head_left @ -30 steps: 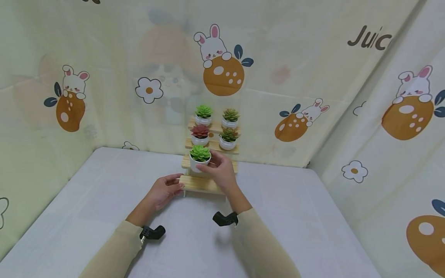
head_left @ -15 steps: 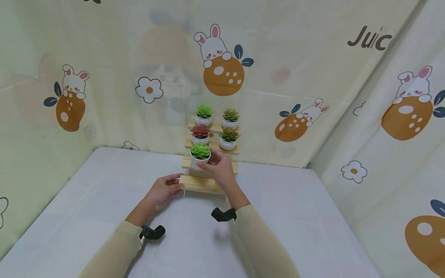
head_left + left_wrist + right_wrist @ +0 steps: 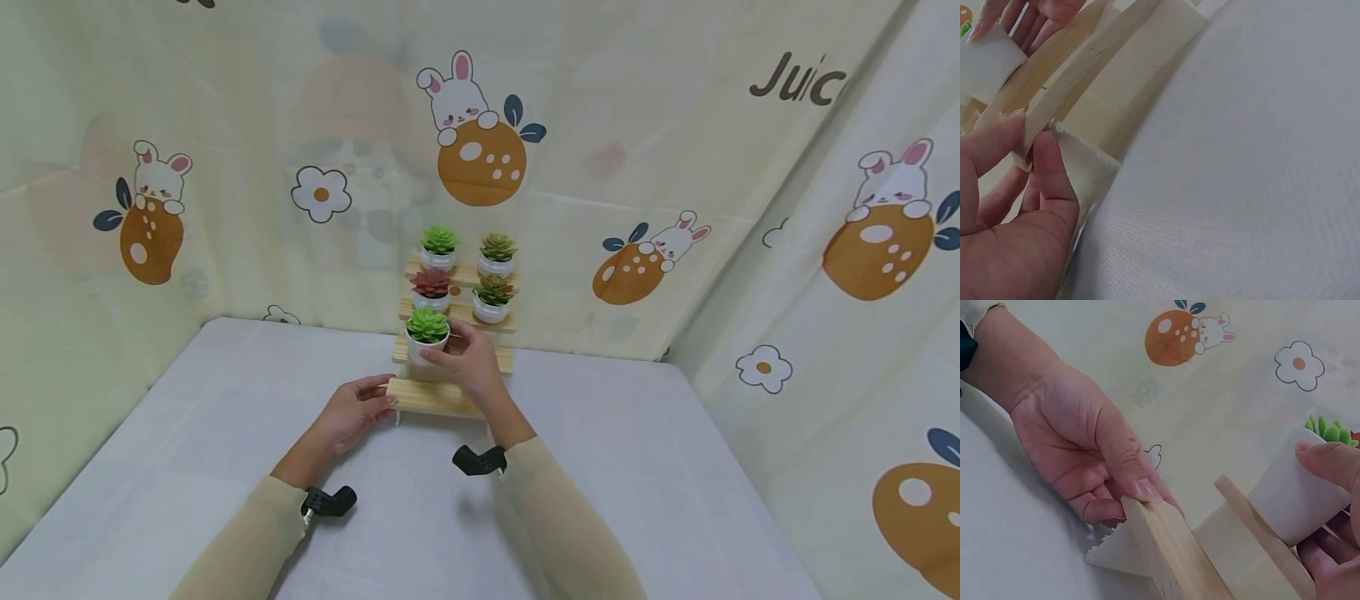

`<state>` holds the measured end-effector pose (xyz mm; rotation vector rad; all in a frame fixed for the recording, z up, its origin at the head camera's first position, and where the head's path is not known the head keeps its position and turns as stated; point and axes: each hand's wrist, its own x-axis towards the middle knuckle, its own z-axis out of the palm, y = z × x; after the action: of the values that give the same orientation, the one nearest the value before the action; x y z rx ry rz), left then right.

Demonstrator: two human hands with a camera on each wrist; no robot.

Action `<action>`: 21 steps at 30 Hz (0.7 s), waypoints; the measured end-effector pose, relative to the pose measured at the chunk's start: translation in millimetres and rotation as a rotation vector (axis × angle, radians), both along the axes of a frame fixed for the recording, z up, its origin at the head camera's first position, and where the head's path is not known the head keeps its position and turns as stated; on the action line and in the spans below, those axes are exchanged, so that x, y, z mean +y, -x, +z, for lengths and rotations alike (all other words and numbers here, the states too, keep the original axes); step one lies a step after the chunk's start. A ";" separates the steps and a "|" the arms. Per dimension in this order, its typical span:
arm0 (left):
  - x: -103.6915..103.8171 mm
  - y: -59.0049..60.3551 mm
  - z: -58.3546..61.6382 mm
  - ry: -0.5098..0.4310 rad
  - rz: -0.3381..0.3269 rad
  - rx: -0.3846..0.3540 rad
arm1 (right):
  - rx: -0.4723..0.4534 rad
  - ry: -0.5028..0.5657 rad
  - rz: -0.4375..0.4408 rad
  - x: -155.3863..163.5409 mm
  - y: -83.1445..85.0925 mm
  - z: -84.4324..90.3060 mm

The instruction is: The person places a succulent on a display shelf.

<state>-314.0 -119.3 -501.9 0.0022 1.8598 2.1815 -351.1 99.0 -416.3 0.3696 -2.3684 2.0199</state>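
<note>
Gripping a white-potted green succulent (image 3: 427, 333) on the wooden stand (image 3: 442, 398), the right hand (image 3: 472, 367) is working; at 8 o'clock, the left hand (image 3: 352, 412) is pinching its lowest step.

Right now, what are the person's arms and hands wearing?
Both arms wear long, plain beige sleeves, the left sleeve and the right sleeve, reaching down to the wrists. A small black gadget sits at each wrist: the left one and the right one. The left hand and right hand are bare, with no gloves, and no rings show.
</note>
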 end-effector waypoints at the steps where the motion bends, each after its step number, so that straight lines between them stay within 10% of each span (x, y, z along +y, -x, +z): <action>1: -0.1 0.2 0.1 0.000 -0.001 -0.001 | 0.002 -0.001 0.002 -0.3 0.4 -0.1; 21: -0.7 0.5 -1.5 0.017 -0.006 0.010 | -0.031 0.012 0.001 -0.8 0.7 -4.6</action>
<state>-314.5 -120.0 -503.4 0.0155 1.8811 2.1657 -351.7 98.2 -420.9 0.3422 -2.3734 2.0543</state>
